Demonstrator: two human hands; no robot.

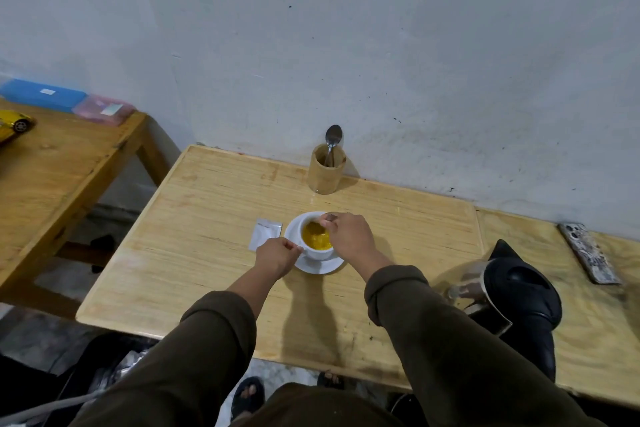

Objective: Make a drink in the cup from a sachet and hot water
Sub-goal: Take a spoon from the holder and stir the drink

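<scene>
A white cup [318, 252] stands on a white saucer [313, 266] in the middle of the wooden table [207, 218]. The cup holds a yellow-orange drink [316, 236]. My left hand [277, 255] pinches the cup's handle at its left side. My right hand [348, 234] is above the cup's right rim, fingers closed on a metal spoon [330, 217] whose lower end dips into the drink. A white sachet [264, 233] lies flat on the table just left of the saucer.
A bamboo holder [325, 170] with another spoon [333, 137] stands by the wall behind the cup. A steel kettle with a black lid [512, 291] sits at the right. A phone [588, 251] lies far right. A second table [52, 170] at left carries boxes and a toy car.
</scene>
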